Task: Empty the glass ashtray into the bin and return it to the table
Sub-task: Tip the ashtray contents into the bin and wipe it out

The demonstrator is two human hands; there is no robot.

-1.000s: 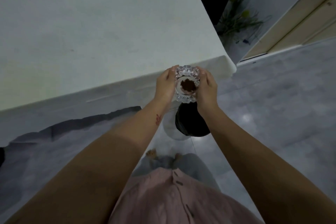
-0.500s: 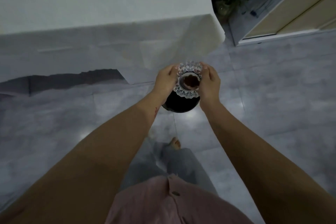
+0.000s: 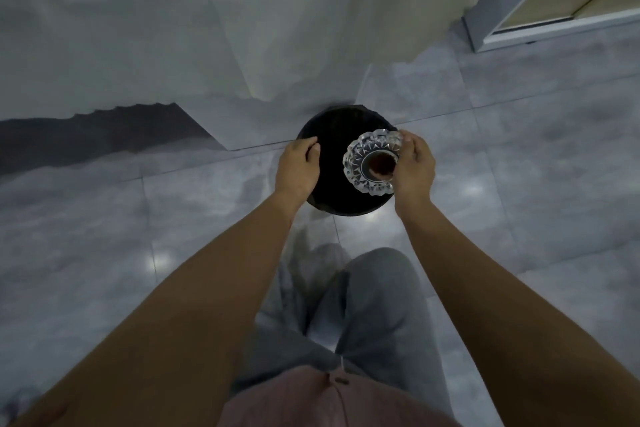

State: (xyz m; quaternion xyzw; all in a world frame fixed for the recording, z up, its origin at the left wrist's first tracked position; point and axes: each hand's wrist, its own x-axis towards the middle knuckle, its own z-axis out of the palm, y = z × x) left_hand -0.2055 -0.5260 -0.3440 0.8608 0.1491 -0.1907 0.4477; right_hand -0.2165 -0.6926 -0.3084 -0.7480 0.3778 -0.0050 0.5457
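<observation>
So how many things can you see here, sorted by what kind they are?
Clear cut-glass ashtray: 1
Round black bin: 1
Bare hands: 2, left hand and right hand
White draped tablecloth: 1
Total: 5

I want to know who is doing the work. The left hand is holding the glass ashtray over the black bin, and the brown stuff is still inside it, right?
Not quite: the head view shows the right hand holding the glass ashtray over the black bin. The left hand holds nothing and sits at the bin's left edge. The brown stuff is still inside.
</observation>
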